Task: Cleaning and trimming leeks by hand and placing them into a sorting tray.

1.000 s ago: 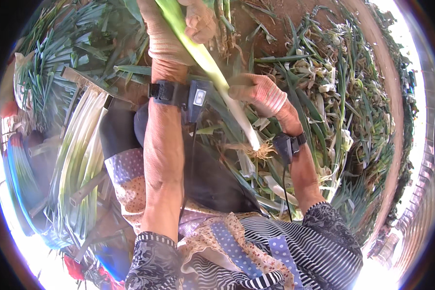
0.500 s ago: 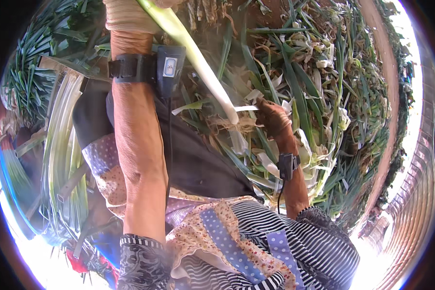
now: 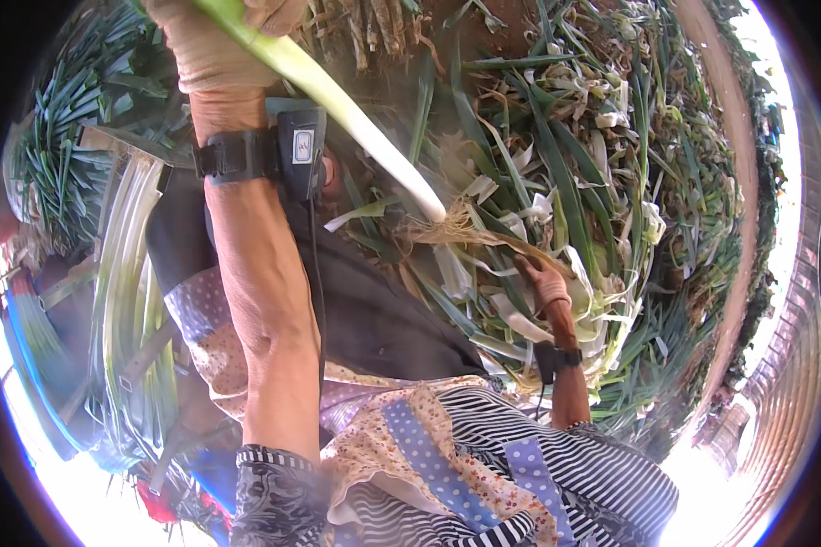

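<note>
My left hand (image 3: 223, 36), in a pale work glove, is closed around the green upper part of a long green onion (image 3: 360, 128). Its white stalk slants down to the right, ending in a bare white base beside a tuft of roots (image 3: 447, 225). Lower right, my right hand (image 3: 545, 283) is closed at a whitish strip of peeled leaf (image 3: 497, 267), apart from the stalk. A brownish peeled skin (image 3: 520, 244) stretches from the roots to just above that hand. Both wrists carry black straps with small devices.
A heap of stripped leaves (image 3: 602, 146) covers the right side. Several roots-down onions (image 3: 365, 27) lie at the top. Left are a stack of green-leaved onions (image 3: 73, 155) and a bundle of pale stalks (image 3: 128, 273) by a metal frame. Dark trousers (image 3: 383, 310) cover my leg.
My right hand has moved down and right, away from the stalk, with the peel trailing from the roots. My left hand has shifted left and slightly down with the green onion.
</note>
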Demonstrator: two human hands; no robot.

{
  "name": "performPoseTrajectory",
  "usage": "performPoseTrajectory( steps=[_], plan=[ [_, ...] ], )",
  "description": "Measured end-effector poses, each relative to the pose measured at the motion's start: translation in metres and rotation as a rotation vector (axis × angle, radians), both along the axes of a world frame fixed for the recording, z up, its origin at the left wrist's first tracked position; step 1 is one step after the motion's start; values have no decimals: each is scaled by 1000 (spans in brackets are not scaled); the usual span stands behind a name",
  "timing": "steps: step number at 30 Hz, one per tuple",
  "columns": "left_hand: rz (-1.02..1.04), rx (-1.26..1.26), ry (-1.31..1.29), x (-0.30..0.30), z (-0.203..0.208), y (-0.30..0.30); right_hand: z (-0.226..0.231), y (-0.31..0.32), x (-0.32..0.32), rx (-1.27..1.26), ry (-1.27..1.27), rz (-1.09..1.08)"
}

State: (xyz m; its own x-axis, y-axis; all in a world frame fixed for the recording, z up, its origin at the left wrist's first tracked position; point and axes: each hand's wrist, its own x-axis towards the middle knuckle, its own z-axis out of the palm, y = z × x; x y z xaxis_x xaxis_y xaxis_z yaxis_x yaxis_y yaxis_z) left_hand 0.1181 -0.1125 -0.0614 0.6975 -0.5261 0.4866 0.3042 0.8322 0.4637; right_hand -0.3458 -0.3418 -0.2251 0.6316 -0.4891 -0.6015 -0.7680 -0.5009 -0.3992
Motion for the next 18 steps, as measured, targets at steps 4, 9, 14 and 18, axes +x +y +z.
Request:
performPoseTrajectory(
  steps=[4,9,14,18],
  plan=[
    [-226,-59,68,10,-8,13,65,40,87,-414,28,-5],
    [-162,-166,67,13,-10,12,95,75,161,-337,-460,162],
    [-46,-119,100,5,-5,11,80,82,180,-353,-724,142],
    [460,301,377,0,-4,1,89,82,186,-587,-716,87]
  ],
)
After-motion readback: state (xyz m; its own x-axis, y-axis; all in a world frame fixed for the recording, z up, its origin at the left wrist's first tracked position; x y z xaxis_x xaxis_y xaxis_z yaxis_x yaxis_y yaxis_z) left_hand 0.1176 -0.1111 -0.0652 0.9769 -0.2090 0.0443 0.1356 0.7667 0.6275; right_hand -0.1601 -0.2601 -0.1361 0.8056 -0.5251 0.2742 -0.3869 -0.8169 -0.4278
